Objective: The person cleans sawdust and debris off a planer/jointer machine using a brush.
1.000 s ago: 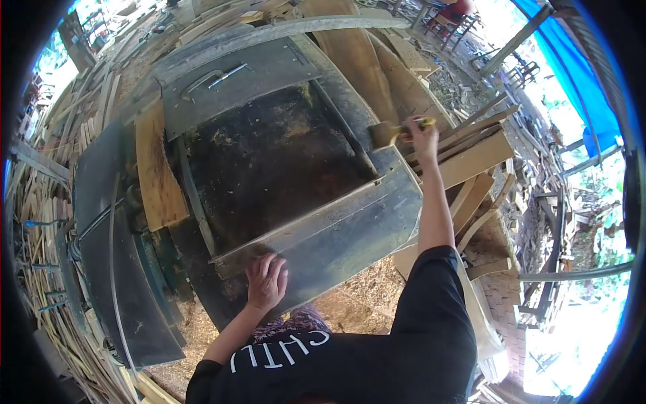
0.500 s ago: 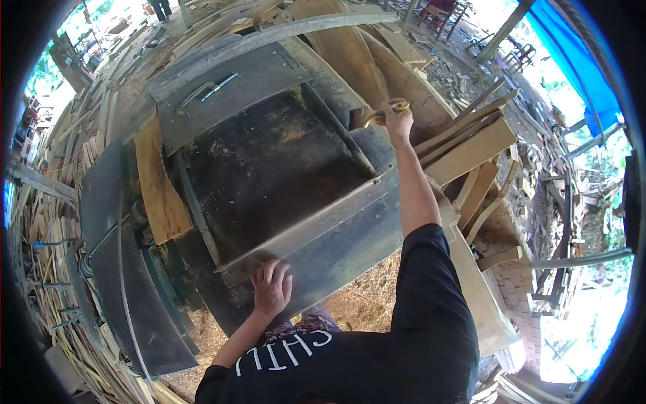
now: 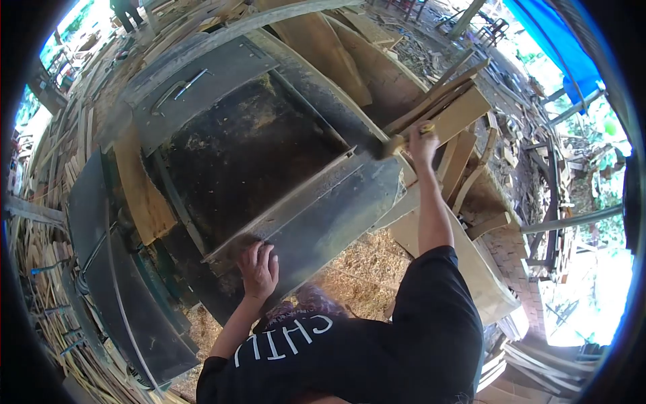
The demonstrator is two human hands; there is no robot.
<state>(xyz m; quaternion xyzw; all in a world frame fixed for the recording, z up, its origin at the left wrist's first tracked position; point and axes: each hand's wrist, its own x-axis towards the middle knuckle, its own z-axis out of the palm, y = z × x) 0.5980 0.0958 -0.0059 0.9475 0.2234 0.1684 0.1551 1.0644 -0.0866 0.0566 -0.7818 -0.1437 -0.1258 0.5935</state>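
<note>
My right hand is closed around the handle of a brush. It holds the brush over the right edge of a dark metal machine table, and the bristles are blurred, so contact with the surface is hard to tell. My left hand rests open, fingers lying on the table's front part, beside a long straight bar. Beyond that bar lies a dark, dusty recessed panel. A clamp sits on the flat plate at the far side.
Wooden boards are stacked right of the table. A curved wood slab lies along its left side. Sawdust covers the ground in front. Long strips of wood lie around, and a person's legs show at the far left.
My right hand has swept the brush from beside the recessed panel rightward and nearer to me, to the table's edge. My left hand stays on the front of the table. The view has shifted slightly.
</note>
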